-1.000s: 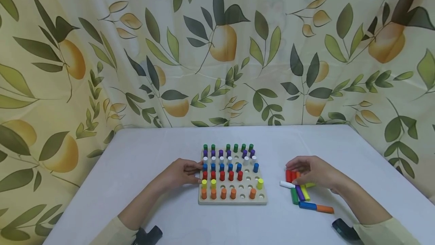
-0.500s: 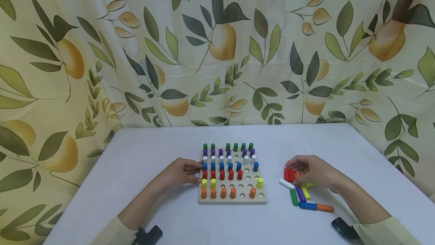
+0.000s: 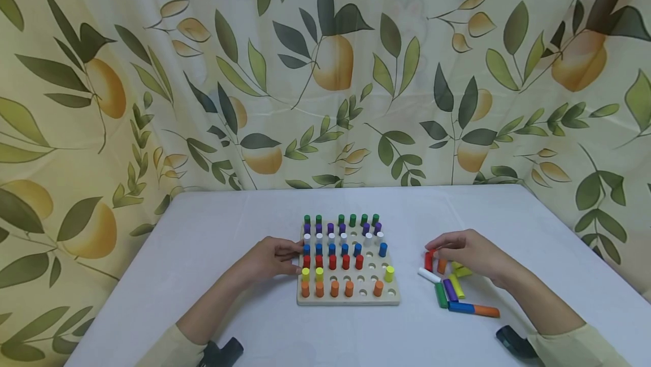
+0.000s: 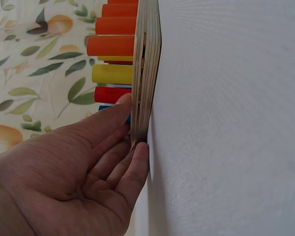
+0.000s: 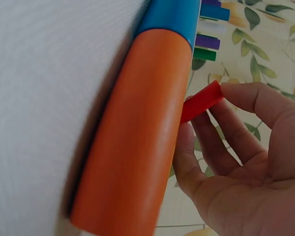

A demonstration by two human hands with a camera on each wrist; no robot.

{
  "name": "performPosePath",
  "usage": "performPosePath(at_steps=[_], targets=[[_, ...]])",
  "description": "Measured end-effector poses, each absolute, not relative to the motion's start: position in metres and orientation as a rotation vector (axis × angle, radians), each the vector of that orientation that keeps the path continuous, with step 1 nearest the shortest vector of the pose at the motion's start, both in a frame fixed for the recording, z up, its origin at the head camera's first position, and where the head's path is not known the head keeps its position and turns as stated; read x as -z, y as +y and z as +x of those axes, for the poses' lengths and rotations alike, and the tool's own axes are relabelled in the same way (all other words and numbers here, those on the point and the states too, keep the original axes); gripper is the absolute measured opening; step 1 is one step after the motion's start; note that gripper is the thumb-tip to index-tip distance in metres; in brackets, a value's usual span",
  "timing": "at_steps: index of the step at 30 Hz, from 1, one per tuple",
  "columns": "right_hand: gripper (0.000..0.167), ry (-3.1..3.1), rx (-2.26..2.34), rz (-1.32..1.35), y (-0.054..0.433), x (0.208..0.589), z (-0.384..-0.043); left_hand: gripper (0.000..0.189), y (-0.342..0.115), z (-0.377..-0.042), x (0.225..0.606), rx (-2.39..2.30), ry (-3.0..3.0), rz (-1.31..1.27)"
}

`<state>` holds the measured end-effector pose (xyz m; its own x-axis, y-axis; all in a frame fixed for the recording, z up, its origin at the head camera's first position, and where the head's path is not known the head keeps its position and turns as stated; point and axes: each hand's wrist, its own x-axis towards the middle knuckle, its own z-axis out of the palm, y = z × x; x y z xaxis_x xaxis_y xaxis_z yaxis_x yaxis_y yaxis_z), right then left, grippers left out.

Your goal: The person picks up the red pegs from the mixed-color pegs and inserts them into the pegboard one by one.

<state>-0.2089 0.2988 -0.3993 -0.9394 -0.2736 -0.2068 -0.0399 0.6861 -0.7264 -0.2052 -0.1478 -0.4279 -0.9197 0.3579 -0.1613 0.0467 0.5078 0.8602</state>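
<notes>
Rows of coloured pegs stand upright in a wooden pegboard [image 3: 348, 302] on the table, with bare holes mostly toward its right side. At the board's left edge my left hand [image 3: 267, 259] grips it, thumb by the top surface and bent fingers against the side [image 4: 101, 162]. My right hand [image 3: 473, 251] is over the loose pegs right of the board. It pinches a red peg [image 5: 202, 102] between thumb and fingertips, tilted in the right wrist view. Another red peg [image 3: 429, 262] lies just under those fingers, beside an orange peg [image 3: 442, 266].
Around the right hand lie a white peg [image 3: 429, 275], a green peg [image 3: 440, 295], a purple peg [image 3: 450, 290] and yellow pegs [image 3: 457, 287]. Closer to the front, a blue peg [image 3: 460, 308] and an orange peg [image 3: 486, 311] lie end to end. A patterned curtain [image 3: 325, 129] hangs behind the table.
Two red pegs lay side by side; one is now lifted in the right hand, which has risen slightly. My left hand and the pegboard stay put.
</notes>
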Motion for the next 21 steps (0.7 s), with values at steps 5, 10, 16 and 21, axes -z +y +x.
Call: performPosePath(at_steps=[5, 10, 16, 21], targets=[[0.029, 2.587, 1.144, -0.256, 0.2985, 0.3993, -0.2083, 0.039, -0.1473, -0.2048, 0.4273, -1.369, 2.441, 0.332], [0.031, 2.573, 1.203, -0.283, 0.2973, 0.3999, -0.2098, 0.039, -0.1475, -0.2044, 0.4268, -1.376, 2.441, 0.336], [0.031, 2.589, 1.260, -0.311, 0.2952, 0.3995, -0.2086, 0.039, -0.1484, -0.2044, 0.4266, -1.384, 2.433, 0.344], [0.033, 2.569, 1.330, -0.335, 0.2939, 0.4004, -0.2076, 0.039, -0.1484, -0.2054, 0.4270, -1.378, 2.435, 0.348]])
